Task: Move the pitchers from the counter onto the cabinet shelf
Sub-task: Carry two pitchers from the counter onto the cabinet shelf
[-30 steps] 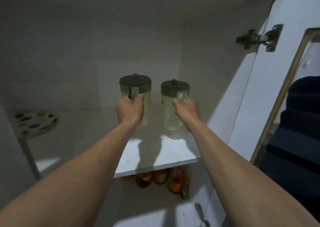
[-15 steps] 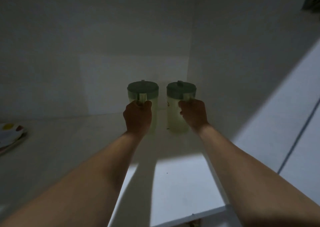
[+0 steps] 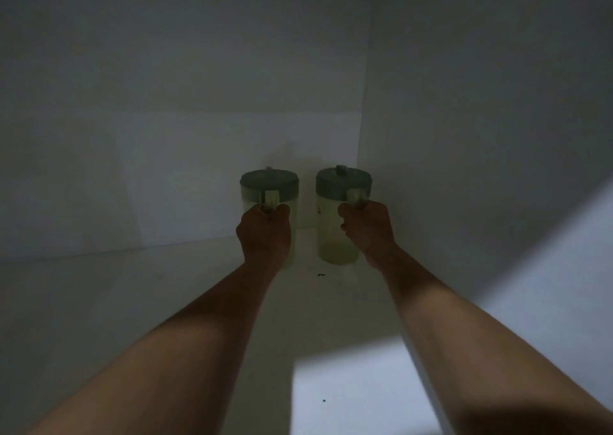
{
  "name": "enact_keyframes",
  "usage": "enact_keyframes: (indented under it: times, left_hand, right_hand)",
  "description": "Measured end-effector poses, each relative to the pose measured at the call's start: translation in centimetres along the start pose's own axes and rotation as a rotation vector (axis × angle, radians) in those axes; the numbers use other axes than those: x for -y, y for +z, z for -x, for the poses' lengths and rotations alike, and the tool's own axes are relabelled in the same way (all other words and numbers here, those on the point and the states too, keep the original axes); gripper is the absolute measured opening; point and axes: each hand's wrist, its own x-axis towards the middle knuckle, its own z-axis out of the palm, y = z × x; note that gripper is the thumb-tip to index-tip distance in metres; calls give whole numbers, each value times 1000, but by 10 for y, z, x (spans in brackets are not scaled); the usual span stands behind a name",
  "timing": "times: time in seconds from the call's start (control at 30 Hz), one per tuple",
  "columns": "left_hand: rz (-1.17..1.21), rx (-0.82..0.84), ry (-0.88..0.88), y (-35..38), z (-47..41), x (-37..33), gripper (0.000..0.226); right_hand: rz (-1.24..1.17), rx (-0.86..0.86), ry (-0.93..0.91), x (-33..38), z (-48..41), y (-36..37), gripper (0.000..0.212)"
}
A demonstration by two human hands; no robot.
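Note:
Two pale translucent pitchers with dark green lids stand side by side deep in the dim cabinet, near its back right corner. My left hand [image 3: 265, 232] is closed around the handle of the left pitcher [image 3: 269, 187]. My right hand [image 3: 366, 227] grips the handle of the right pitcher [image 3: 335, 235]. Both pitchers are upright, and their bases seem to rest on the white cabinet shelf [image 3: 149, 302]; the left one's lower body is hidden behind my hand.
The cabinet's back wall [image 3: 182, 169] rises just behind the pitchers and the right side wall [image 3: 481, 136] stands close to the right pitcher. A bright patch of light falls on the shelf front [image 3: 358, 395]. A small dark speck [image 3: 320, 274] lies before the right pitcher.
Both hands have pushed the pitchers deeper into the cabinet toward the back right corner. The view has moved in; the plate, door hinge and lower shelf are out of sight.

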Motion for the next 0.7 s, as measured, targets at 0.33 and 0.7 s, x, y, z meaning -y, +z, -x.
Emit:
enact_keyframes:
  times: [0.33, 0.7]
  left_hand:
    - [-53, 35, 2, 12, -13, -1, 30]
    - [-148, 73, -27, 22, -20, -4, 38]
  right_hand:
    - [40, 56, 45, 1, -15, 1, 8]
    - [122, 57, 61, 12, -16, -7, 31]
